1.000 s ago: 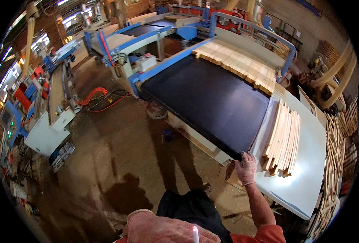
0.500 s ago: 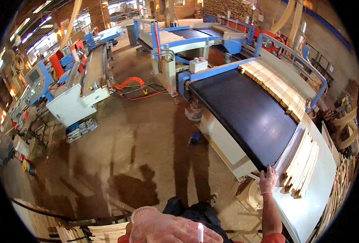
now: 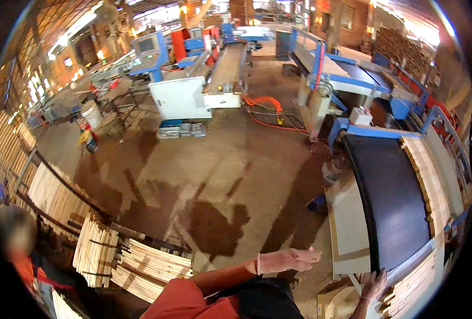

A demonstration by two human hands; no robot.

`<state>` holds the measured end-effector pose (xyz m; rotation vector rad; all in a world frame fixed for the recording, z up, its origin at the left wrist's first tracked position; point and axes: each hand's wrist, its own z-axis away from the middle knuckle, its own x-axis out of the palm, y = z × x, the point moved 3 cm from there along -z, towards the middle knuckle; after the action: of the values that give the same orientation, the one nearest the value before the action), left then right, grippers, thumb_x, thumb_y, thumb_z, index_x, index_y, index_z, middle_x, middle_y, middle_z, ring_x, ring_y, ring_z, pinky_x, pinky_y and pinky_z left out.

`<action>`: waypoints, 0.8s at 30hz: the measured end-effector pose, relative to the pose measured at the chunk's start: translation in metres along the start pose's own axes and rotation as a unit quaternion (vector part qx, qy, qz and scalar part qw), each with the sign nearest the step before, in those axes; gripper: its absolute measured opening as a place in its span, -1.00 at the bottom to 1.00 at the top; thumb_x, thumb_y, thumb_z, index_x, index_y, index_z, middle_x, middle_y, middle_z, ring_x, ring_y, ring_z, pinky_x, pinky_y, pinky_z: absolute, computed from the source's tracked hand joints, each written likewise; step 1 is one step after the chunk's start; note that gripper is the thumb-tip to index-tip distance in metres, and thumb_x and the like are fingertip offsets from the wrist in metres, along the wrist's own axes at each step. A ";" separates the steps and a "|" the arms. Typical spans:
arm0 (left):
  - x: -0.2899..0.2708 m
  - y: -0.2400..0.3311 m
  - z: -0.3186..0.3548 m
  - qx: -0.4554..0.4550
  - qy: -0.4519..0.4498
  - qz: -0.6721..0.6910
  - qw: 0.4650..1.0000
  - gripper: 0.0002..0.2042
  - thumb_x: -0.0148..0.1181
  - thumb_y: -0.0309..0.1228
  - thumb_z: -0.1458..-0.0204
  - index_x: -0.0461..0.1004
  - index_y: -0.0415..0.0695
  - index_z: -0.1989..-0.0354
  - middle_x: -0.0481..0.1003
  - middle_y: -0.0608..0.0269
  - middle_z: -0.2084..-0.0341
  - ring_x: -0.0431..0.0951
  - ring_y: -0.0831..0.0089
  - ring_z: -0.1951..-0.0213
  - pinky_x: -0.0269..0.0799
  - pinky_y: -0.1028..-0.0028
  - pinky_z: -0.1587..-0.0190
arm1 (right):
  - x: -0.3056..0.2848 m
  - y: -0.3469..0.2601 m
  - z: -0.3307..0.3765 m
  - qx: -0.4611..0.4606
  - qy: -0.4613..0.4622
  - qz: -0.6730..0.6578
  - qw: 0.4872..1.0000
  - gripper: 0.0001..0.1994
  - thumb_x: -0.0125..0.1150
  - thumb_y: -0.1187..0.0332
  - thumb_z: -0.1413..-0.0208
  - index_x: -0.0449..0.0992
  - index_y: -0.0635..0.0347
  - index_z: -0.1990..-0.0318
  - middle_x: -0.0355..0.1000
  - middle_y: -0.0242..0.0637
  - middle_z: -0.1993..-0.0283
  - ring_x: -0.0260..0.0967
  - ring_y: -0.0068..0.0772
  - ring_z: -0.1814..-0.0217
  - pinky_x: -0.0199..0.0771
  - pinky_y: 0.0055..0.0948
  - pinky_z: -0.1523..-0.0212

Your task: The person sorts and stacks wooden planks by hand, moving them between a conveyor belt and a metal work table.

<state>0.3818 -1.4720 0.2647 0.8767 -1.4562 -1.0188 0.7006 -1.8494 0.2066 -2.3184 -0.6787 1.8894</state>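
The black belt (image 3: 393,202) tops the machine (image 3: 349,228), its near corner touched by the right hand (image 3: 374,285), whose grip cannot be told. Wood strips (image 3: 410,283) lie near that corner. Left of the belt, the left hand (image 3: 289,261) has nearly straight fingers; whether it holds anything is unclear.

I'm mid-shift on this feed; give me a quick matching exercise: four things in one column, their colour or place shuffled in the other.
Things:
1. Right hand
2. Hose
3. Left hand
4. Belt

Colour or place:
A. Black, with a row of wood strips along one side
B. Held out well apart from the conveyor surface
C. At the near end of the conveyor surface
D. Orange, partly coiled

Pairs: 1-C, 2-D, 3-B, 4-A
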 end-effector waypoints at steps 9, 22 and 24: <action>-0.013 -0.122 0.028 -0.037 -0.019 -0.285 0.958 -0.48 0.13 -0.16 -0.46 0.41 -0.22 -0.46 0.46 0.13 -0.41 0.45 0.28 -0.39 0.36 0.35 -0.41 | 0.015 0.021 -0.008 0.004 0.009 0.010 1.000 -0.47 0.18 0.28 -0.38 0.43 0.44 -0.39 0.37 0.22 -0.44 0.31 0.24 -0.49 0.29 -0.05 -0.51; -0.030 -0.185 0.019 -0.060 -0.020 -0.263 0.963 -0.56 0.17 -0.16 -0.46 0.55 -0.25 -0.30 0.63 0.20 -0.21 0.57 0.41 -0.27 0.46 0.37 -0.35 | 0.002 -0.006 -0.001 0.000 0.010 0.004 1.000 -0.46 0.23 0.31 -0.33 0.45 0.39 -0.39 0.42 0.21 -0.39 0.34 0.22 -0.45 0.32 -0.04 -0.48; -0.027 -0.174 0.018 -0.077 -0.031 -0.291 0.953 -0.57 0.17 -0.15 -0.46 0.56 -0.23 -0.30 0.63 0.20 -0.22 0.57 0.38 -0.28 0.45 0.37 -0.35 | -0.001 -0.007 0.001 0.003 0.012 0.007 1.000 -0.46 0.24 0.31 -0.31 0.45 0.39 -0.39 0.43 0.20 -0.39 0.35 0.23 -0.44 0.32 -0.04 -0.48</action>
<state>0.3642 -1.5071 0.0919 1.2012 -1.1659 -1.5838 0.6979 -1.8438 0.2091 -2.3434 -0.6539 1.8643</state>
